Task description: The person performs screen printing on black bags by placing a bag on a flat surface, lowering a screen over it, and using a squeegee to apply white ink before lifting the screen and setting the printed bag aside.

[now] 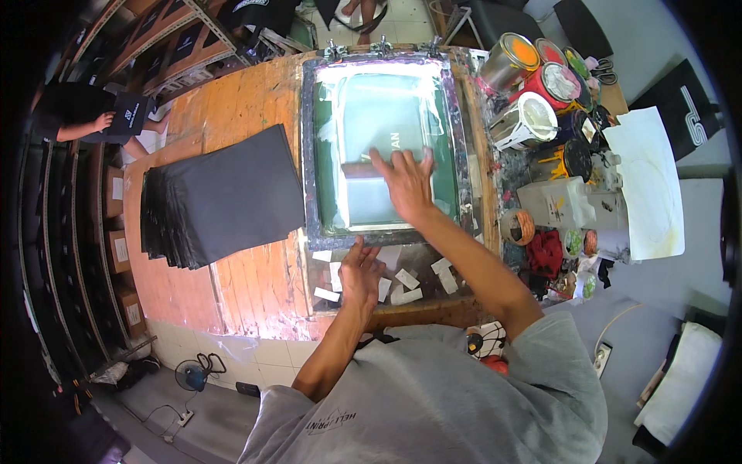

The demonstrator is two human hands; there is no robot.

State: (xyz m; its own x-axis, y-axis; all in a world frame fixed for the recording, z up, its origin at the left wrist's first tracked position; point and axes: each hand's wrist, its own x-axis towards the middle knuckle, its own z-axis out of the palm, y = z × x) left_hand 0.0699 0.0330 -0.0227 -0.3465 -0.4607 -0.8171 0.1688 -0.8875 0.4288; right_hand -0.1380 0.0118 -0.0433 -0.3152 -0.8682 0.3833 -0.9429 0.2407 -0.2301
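A screen printing frame [311, 166] with a dark rim and green mesh lies on the wooden table, clamped at its far edge. My right hand [408, 184] is closed over a squeegee [359, 169], a brown bar lying across the mesh; the hand hides its right part. Near the frame's front edge, my left hand [362, 271] has its fingertips gripping the rim. Pale lettering shows on the mesh just beyond my right hand. Left of the frame sits a fanned stack of black sheets [232, 197], close against the rim.
Open paint cans, including an orange one [510, 58] and a white one [525, 120], crowd the right side. Loose white strips [406, 280] lie before the frame. Hinge clamps [381, 48] stand at the back. Another person [85, 116] holds a black sheet at far left, beside shelves.
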